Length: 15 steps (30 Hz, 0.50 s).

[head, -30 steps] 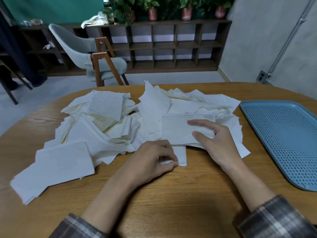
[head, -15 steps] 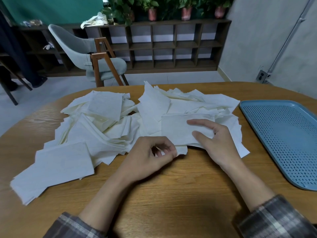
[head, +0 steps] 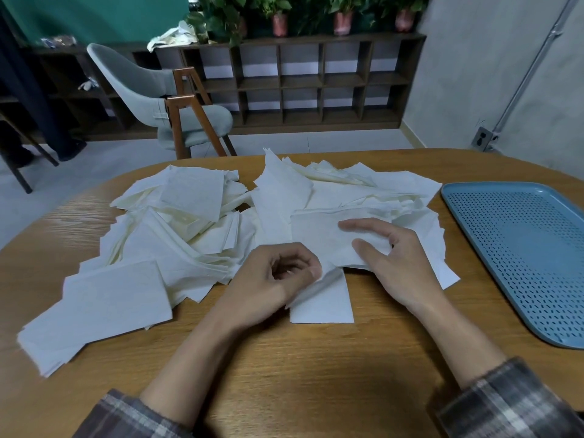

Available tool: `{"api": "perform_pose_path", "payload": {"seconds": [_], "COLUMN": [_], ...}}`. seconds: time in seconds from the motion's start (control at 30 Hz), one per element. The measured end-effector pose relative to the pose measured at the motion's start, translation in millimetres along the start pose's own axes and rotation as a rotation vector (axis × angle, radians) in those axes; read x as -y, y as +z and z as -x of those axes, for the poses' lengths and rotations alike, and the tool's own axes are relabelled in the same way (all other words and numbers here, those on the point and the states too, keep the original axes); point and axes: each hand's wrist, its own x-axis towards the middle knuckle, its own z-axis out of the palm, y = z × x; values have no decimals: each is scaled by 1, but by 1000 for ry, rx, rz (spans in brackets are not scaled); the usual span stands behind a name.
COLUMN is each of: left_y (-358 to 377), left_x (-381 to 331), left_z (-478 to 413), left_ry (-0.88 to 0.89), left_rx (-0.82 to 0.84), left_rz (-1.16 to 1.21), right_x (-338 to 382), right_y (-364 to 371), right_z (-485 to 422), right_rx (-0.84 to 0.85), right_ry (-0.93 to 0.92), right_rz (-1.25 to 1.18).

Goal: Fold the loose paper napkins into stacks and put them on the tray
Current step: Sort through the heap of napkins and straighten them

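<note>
A wooden table fills the near view, in a room with grey walls and a green one at the back.

One napkin lies on bare wood just in front of the person, its far edge tucked under the sheets behind it. The left hand pinches its upper left corner between thumb and forefinger, the other fingers curled in, and that corner curls up off the table. A second ago only a short strip of this napkin showed, under a fist pressed down on it. Now most of it has been drawn out toward the person, so it looks to be the sheet picked for folding next.

The right hand has stayed where it was, fingers spread and nearly straight, pressing flat on the top sheet of the pile. It grips nothing. It probably holds the heap steady while the single sheet slides free.

The pile spreads across the middle and left of the table, loose and overlapping. The blue perforated tray sits at the right, apart from the napkins. No stack has reached it yet, so the task seems near its start.

Beyond the table stand a grey chair, a dark cubby shelf and potted plants on top of the shelf.
</note>
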Motion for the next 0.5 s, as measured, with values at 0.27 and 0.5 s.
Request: {"api": "perform_pose_path", "payload": {"seconds": [0.27,0.5], "left_y": [1,4], "left_x": [0,1], "left_z": [-3,-3], "left_ry": [11,82], "left_rx": [-142,-174], "left_rz": [87,110], "right_x": [3,10], "right_y": [-1,3], "right_z": [3,9], "right_rx": [66,194], "right_ry": [-53,-24], "right_rz": [-27,94]}}
